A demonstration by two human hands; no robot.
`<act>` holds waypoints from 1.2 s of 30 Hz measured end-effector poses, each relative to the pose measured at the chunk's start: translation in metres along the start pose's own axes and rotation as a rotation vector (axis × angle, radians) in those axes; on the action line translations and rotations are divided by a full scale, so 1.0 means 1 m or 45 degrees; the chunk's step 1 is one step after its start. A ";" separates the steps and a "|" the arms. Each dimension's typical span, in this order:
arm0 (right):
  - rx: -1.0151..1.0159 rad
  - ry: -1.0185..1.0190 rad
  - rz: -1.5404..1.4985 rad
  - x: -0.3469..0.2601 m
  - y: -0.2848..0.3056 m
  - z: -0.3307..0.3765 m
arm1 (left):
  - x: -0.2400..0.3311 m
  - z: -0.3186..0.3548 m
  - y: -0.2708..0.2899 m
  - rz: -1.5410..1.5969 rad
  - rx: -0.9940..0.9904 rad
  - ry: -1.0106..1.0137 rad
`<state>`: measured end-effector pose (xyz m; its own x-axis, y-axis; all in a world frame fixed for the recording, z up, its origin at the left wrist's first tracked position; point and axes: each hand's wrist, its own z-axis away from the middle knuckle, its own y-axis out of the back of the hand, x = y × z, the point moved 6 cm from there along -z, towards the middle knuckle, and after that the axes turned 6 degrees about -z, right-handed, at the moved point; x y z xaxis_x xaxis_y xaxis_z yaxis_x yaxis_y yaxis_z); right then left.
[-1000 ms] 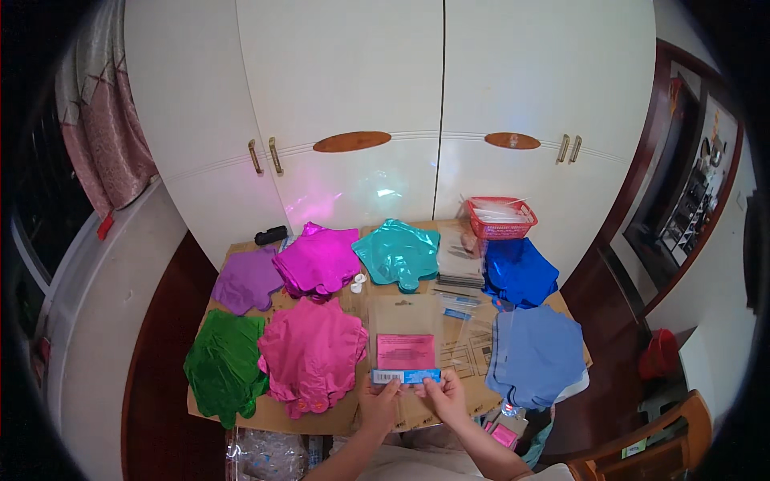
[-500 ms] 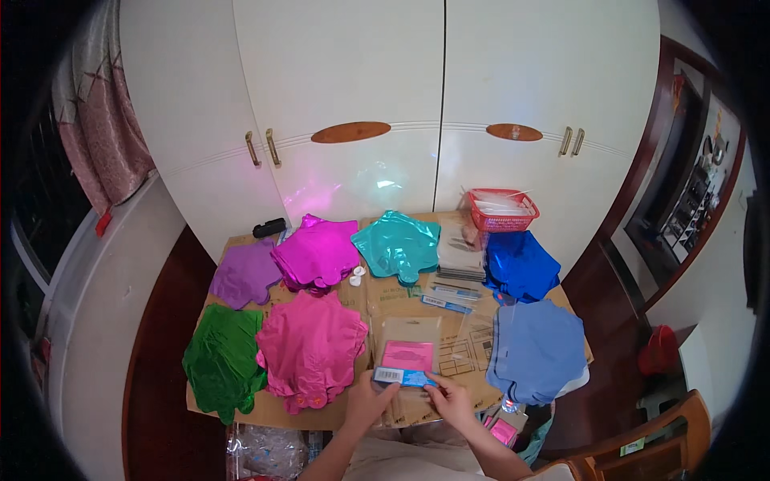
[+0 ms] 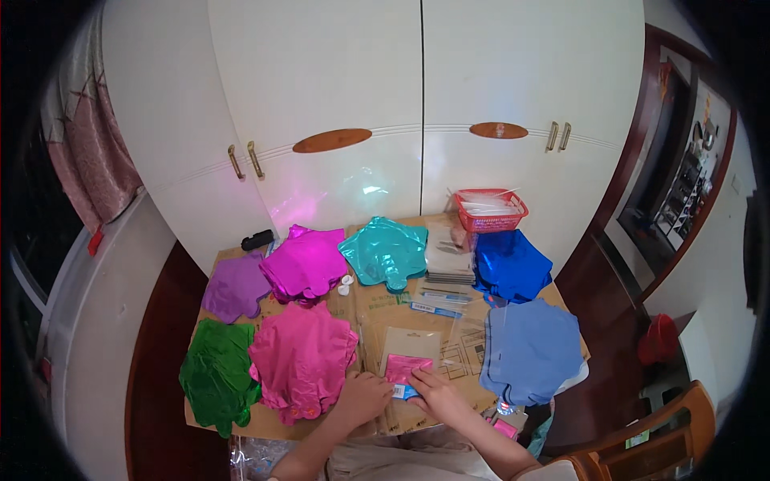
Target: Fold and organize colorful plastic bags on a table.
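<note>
Basically both hands are working a small flat packet with a pink foil piece inside and a brown card backing (image 3: 407,370), lying on the cardboard-covered table (image 3: 385,309) just in front of the person, between the pink foil balloon stack (image 3: 303,358) and the pale blue foil balloon stack (image 3: 533,350). Judging by looks, it's very light, thin, floppy and slick, likely to crease or slide, so pinching the bottom edge and corners looks safest, not the middle. Left hand (image 3: 365,396) is lying palm down at the packet's lower left, fingers curled together onto that edge. Right hand (image 3: 433,393) is coming in from the lower right, fingertips pressing on the lower edge near a small blue label; exact pinch is hard to tell. Both forearms are entering from the bottom, wrists low and close together.
</note>
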<state>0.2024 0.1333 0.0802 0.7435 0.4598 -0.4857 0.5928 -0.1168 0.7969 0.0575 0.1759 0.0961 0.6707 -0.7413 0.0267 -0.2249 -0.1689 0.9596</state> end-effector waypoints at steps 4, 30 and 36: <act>-0.044 -0.002 0.050 0.011 -0.012 0.005 | -0.040 -0.072 -0.024 -0.033 -0.070 0.000; 0.079 0.118 0.241 0.004 -0.015 0.007 | -0.086 -0.176 -0.059 0.176 0.179 -0.087; 0.064 0.120 0.282 0.005 -0.012 0.005 | -0.077 -0.222 -0.055 -0.239 0.047 -0.167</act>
<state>0.2005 0.1322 0.0664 0.8265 0.4976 -0.2634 0.4347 -0.2667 0.8601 0.1750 0.3870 0.1033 0.6062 -0.7723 -0.1901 -0.1321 -0.3335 0.9334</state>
